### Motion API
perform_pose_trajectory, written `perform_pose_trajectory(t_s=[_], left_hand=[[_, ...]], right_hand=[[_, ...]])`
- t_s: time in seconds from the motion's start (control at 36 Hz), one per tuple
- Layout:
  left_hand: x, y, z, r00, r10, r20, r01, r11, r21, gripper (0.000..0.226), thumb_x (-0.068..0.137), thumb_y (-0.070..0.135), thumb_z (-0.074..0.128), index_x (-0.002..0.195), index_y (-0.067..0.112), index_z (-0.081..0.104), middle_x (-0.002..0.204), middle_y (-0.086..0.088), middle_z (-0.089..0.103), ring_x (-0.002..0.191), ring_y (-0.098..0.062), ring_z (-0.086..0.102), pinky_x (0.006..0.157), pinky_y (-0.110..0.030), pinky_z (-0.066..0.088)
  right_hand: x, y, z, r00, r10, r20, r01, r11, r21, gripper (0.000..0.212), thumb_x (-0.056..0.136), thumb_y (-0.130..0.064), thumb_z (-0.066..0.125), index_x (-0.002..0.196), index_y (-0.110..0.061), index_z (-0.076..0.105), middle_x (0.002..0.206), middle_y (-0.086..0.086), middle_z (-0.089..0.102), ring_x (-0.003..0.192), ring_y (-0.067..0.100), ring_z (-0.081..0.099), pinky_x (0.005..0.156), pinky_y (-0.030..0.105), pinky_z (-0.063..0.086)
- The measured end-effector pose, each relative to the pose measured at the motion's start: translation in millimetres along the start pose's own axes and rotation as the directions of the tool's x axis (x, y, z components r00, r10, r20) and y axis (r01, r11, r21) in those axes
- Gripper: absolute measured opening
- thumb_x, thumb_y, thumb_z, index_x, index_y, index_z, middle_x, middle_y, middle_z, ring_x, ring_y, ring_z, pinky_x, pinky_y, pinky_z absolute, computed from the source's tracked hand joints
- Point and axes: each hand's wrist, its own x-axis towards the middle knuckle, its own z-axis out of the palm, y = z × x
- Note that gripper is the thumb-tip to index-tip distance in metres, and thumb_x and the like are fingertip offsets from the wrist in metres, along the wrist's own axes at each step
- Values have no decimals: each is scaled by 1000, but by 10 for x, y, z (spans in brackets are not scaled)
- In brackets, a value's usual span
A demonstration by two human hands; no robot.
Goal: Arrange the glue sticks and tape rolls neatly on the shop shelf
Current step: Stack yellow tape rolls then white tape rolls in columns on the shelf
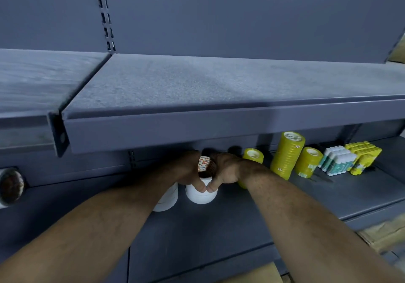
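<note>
On the lower grey metal shelf (328,197), centre: both thumbs (199,186) press on the near face of a white stack of tape rolls (201,196), tips almost touching. The other fingers curl round its far side, mostly hidden. Left hand (188,171) and right hand (228,171) clasp it from either side. Second white tape stack (168,200) just left, partly behind the left forearm. Right: three yellow tape stacks (287,153), then white-and-green glue sticks (338,161) and yellow glue packs (363,156). Grey upper shelf (219,81) overhangs.
</note>
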Motion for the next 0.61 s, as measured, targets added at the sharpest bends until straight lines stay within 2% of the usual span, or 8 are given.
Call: perform_pose_trajectory(t_s=[0.14, 0.22, 0.28, 0.33, 0.39, 0.47, 0.53, 0.61], left_hand=[[-26, 1, 24, 1000, 6, -18, -6, 1000, 10, 77, 52, 37, 93, 117, 16, 59, 113, 1, 66, 100, -19, 62, 86, -36, 55], [-67, -12, 14, 1000, 11, 11, -13, 993, 116, 123, 47, 52, 89, 149, 16, 31, 146, 0, 46, 126, -22, 49, 101, -40, 47], [-122, 7, -13, 1000, -4, 27, -1, 983, 185, 134, 49, 57, 83, 157, 19, 13, 154, -1, 35, 135, -25, 40, 106, -41, 43], [-198, 26, -48, 1000, -24, -3, 24, 983, 181, 112, 63, 50, 78, 155, 19, 21, 152, -6, 39, 134, -26, 41, 106, -39, 42], [-289, 4, -76, 998, -13, -67, 25, 982, 188, 95, 77, 48, 66, 156, 23, 20, 160, -8, 28, 145, -28, 26, 117, -40, 27], [-464, -84, -111, 990, -8, -137, 36, 979, 203, 91, 88, 62, 42, 159, 27, -4, 167, 3, -5, 153, -17, -6, 124, -37, 0], [-597, -163, -130, 986, -69, -153, 99, 976, 194, 91, 86, 65, 30, 158, 26, -10, 165, 4, -12, 152, -14, -10, 124, -36, -3], [-851, -301, -146, 971, -137, -194, 176, 964, 199, 82, 97, 61, 28, 157, 24, -12, 165, 6, -14, 151, -10, -11, 123, -37, -5]], right_hand=[[-16, 0, 13, 999, 37, 7, -37, 999, -6, 86, 56, -24, 97, 132, -18, 58, 124, -1, 67, 115, 21, 63, 99, 37, 54], [-89, -29, -22, 999, 28, 44, -24, 996, -86, 110, 64, -19, 93, 155, -15, 32, 146, 4, 53, 133, 24, 51, 107, 35, 48], [-150, -90, -81, 1000, 9, 24, -5, 984, -175, 109, 72, -15, 85, 159, -12, 20, 153, 6, 44, 138, 26, 45, 107, 31, 45], [-188, -140, -136, 997, -42, -63, 27, 973, -231, 78, 81, -14, 74, 150, -15, 39, 143, 7, 54, 130, 26, 53, 98, 29, 47], [-236, -180, -156, 983, -93, -158, 47, 961, -272, 56, 86, -17, 65, 140, -18, 51, 136, 5, 60, 122, 26, 58, 96, 32, 50], [-312, -230, -139, 954, -157, -256, 83, 957, -277, 49, 88, -19, 59, 137, -19, 54, 139, 3, 58, 125, 24, 56, 98, 30, 48], [-346, -286, -95, 940, -199, -276, 116, 951, -287, 51, 95, -28, 54, 144, -15, 47, 149, 4, 49, 136, 22, 46, 106, 29, 39], [-333, -406, 17, 915, -269, -300, 194, 946, -259, 58, 103, -37, 45, 155, -14, 32, 161, 6, 32, 148, 23, 28, 117, 29, 24]])
